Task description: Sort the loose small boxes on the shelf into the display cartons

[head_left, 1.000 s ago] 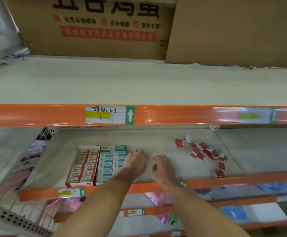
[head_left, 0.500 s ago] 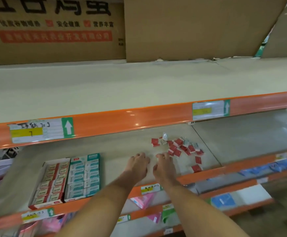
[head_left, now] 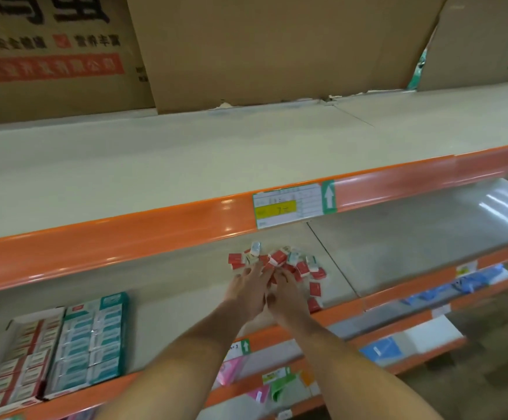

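The step in hand was judged to be the gathering of the loose small boxes, which lay scattered in a heap on the middle shelf, well apart from the display cartons at its left end. Both hands were placed side by side at the near edge of the heap. The left hand was stretched out with its fingers fairly straight and touching the nearest boxes. The fingers of the right hand were bent down into the heap; whether a box was actually pinched could not be told.

For the next move, a box or a small handful would need to be closed upon, told apart by colour, and carried leftward to the matching carton.

Two display cartons were counted: a red-and-white carton and, touching it on its right, a teal-and-white carton, both seemingly near full. The loose boxes were mostly red, with a few pale teal ones among them; perhaps fifteen or so were made out, though an exact count was prevented by overlap and blur. Two red boxes lay slightly apart, nearer the shelf's front edge.
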The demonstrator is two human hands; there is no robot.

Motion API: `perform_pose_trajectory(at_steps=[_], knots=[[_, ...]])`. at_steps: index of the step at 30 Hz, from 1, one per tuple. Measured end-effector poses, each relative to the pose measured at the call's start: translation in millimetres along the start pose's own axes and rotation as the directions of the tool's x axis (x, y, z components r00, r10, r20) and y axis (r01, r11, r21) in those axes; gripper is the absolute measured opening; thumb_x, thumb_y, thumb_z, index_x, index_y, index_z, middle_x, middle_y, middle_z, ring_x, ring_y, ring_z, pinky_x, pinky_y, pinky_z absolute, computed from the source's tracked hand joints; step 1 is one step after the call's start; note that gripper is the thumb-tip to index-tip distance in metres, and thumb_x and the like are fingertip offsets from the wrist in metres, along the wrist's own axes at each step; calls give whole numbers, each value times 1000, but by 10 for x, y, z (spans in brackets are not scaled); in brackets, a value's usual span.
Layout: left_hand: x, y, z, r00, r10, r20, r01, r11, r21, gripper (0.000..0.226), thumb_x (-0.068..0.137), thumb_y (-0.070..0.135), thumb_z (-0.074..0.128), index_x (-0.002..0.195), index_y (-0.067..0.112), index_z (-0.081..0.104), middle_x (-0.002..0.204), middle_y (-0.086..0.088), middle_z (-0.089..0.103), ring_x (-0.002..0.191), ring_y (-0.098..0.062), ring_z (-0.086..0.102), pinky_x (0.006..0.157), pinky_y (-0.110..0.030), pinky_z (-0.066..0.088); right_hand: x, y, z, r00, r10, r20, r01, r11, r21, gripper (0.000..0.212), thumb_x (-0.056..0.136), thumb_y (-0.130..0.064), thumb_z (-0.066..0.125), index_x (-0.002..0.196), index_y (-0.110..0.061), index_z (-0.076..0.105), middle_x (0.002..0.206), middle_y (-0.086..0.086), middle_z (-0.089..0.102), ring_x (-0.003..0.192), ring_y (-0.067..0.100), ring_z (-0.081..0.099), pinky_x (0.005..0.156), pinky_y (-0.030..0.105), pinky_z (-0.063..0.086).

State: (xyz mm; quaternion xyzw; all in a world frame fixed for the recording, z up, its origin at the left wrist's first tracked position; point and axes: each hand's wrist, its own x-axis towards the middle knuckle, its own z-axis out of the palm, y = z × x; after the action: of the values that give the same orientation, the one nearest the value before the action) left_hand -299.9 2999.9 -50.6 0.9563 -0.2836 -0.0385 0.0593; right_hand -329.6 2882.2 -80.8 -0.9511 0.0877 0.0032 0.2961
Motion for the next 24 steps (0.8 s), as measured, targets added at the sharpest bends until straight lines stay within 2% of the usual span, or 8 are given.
perform_pose_trajectory(at_steps=[3,6,9,13,15,18,21,24], knots=[[111,163,69,999,-14,-29,13,1000,-17,79,85,11,60,152,25,21,156,-3,23,134,-27,36,108,-38,38,60,127,-17,996,-76,-55,71,993,-99,49,96,-32,57,142,-22,45,143,-2,49,136,13,38,114,27,27],[141,247,118,993,-95,-63,87,989,-120,63,87,12,57,145,21,38,146,1,39,129,-24,42,105,-33,37,38,197,-83,992,-95,-85,89,993,-73,37,96,-30,52,133,-23,51,133,-3,56,129,16,41,113,32,27],[142,260,142,983,-132,-124,112,981,-158,41,86,12,54,126,20,56,130,-1,48,118,-24,48,98,-32,40,43,248,-88,992,-92,-80,90,995,-34,36,95,-36,43,128,-26,52,127,-6,57,121,14,43,105,27,34],[117,185,185,953,-253,-170,200,939,-279,29,89,15,54,116,20,63,116,-4,56,105,-26,54,88,-35,47,12,304,-115,997,-73,-28,75,995,71,45,88,-39,59,131,-32,48,124,-6,50,112,12,47,86,30,48],[76,138,240,942,-290,-169,226,920,-319,28,88,14,55,115,17,63,112,-6,57,101,-28,55,82,-35,47,0,333,-144,996,-85,-32,88,992,92,48,89,-35,61,134,-31,46,127,-5,48,114,16,51,83,33,49],[-16,127,278,856,-489,-165,319,753,-575,17,85,17,64,100,16,59,97,0,54,82,-21,56,67,-27,40,-21,358,-164,987,-149,-67,157,979,133,53,89,-21,64,137,-35,45,135,-13,51,120,10,52,86,23,45],[-98,167,258,776,-620,-116,340,565,-751,29,91,26,63,119,22,56,103,7,57,82,-6,56,68,-17,41,-38,367,-176,982,-179,-64,187,969,163,57,89,-17,67,137,-39,45,141,-17,49,123,6,52,87,18,44],[-173,190,271,779,-626,-40,290,416,-862,33,96,26,56,128,27,51,91,9,68,77,3,62,65,-11,43,-44,359,-188,993,-117,-20,118,982,149,57,89,-27,70,139,-37,44,137,-8,41,114,12,53,79,21,47]])
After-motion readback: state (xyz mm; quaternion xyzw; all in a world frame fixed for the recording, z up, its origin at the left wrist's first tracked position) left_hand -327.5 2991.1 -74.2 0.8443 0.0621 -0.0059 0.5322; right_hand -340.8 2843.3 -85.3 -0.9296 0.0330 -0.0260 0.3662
